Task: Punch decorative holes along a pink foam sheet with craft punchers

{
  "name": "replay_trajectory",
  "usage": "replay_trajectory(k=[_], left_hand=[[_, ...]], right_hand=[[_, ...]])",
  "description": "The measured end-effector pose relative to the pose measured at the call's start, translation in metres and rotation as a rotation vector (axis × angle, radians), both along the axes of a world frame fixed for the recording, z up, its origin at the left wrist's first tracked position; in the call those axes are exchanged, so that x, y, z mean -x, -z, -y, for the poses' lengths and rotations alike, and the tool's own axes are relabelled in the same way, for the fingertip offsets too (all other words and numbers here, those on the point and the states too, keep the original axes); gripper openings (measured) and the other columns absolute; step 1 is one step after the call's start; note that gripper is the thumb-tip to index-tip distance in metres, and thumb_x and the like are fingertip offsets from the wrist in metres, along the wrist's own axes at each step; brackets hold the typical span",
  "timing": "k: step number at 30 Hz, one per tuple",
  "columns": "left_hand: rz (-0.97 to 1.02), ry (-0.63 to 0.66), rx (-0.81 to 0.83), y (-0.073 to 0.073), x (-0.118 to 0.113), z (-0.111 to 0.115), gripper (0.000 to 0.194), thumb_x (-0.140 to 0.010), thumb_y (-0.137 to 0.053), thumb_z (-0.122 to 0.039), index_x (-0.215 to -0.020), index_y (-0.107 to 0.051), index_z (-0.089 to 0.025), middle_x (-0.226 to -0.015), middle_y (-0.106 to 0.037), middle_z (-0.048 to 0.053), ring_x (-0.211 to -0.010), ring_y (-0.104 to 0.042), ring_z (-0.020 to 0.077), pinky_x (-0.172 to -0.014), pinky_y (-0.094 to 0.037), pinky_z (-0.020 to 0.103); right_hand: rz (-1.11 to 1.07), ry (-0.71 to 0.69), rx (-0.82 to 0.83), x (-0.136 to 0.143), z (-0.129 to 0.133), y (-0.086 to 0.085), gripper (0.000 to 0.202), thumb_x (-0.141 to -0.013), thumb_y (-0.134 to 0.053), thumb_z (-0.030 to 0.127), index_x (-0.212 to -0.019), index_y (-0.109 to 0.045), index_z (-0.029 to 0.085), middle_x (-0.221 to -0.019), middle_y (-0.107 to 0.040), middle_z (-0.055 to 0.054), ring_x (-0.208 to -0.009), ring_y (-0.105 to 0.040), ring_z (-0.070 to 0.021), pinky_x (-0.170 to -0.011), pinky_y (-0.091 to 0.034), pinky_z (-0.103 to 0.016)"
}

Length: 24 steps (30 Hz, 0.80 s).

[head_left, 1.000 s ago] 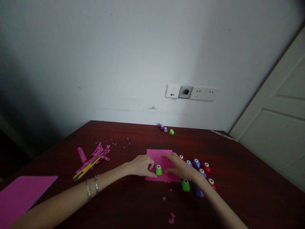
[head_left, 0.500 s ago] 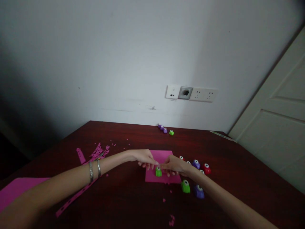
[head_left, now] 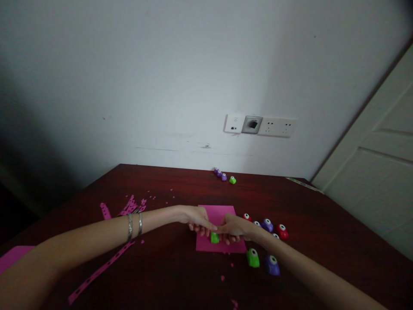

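A small green punch [head_left: 214, 237] stands on a pink paper sheet [head_left: 213, 212] near the table's middle. From the left, my left hand [head_left: 200, 218] reaches over it, with a finger or thumb on the punch's top and the other fingers curled. My right hand [head_left: 231, 228] meets it from the right, its thumb pressing on the same top and its fingers curled beside the punch. The two hands touch above it and hide its upper part. Both hands are closed around or against the punch.
Right of the sheet are a green punch [head_left: 253, 258], a purple punch [head_left: 272, 265], a red punch [head_left: 282, 231] and several others. More punches stand near the wall. Punched pink strips [head_left: 101, 271] and scraps lie left. A dark red table [head_left: 167, 275] bears everything.
Both hands have come down onto the top of the green punch, which showed uncovered between them before. The view has shifted slightly.
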State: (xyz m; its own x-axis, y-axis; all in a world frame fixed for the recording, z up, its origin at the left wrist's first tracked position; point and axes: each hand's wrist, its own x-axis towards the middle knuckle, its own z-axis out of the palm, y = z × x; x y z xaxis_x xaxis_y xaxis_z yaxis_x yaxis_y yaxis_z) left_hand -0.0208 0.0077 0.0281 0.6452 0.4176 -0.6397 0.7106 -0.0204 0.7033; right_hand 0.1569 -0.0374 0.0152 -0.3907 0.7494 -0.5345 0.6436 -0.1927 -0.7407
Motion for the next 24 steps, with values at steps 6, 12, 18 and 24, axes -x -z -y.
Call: replay_trajectory(k=[6,12,18,24], left_hand=[[-0.073,0.064,0.178,0.006,-0.008,-0.014,0.045,-0.052,-0.070,-0.062,-0.057,-0.068,-0.018,-0.053,-0.054,0.004,-0.040,-0.034,0.0055,-0.034,-0.017,0.018],[-0.079,0.147,0.262,0.014,-0.016,-0.027,0.045,-0.046,-0.074,-0.060,-0.051,-0.066,-0.016,-0.051,-0.051,0.004,-0.037,-0.026,0.0029,-0.032,-0.015,0.016],[-0.105,0.073,0.312,0.024,-0.018,-0.031,0.039,-0.045,-0.077,-0.053,-0.052,-0.066,-0.016,-0.052,-0.052,0.004,-0.036,-0.026,0.0027,-0.031,-0.014,0.015],[-0.109,0.034,0.294,0.025,-0.018,-0.030,0.040,-0.044,-0.078,-0.052,-0.051,-0.065,-0.015,-0.052,-0.051,0.004,-0.036,-0.026,0.0034,-0.031,-0.013,0.016]], right_hand=[[0.040,-0.062,0.136,0.001,-0.006,-0.003,0.048,-0.074,-0.056,0.055,-0.046,-0.054,0.016,-0.037,-0.049,0.004,-0.029,-0.031,-0.0036,-0.030,-0.019,-0.017],[0.054,-0.104,0.229,0.003,-0.013,-0.001,0.047,-0.077,-0.053,0.052,-0.050,-0.055,0.015,-0.039,-0.050,0.004,-0.029,-0.031,-0.0031,-0.029,-0.019,-0.016],[0.031,-0.114,0.229,0.002,-0.014,0.001,0.042,-0.083,-0.050,0.041,-0.051,-0.053,0.014,-0.041,-0.049,0.005,-0.030,-0.032,-0.0026,-0.031,-0.020,-0.016],[0.044,-0.114,0.183,0.003,-0.012,-0.002,0.044,-0.082,-0.051,0.042,-0.049,-0.053,0.014,-0.041,-0.047,0.004,-0.031,-0.031,-0.0030,-0.032,-0.018,-0.017]])
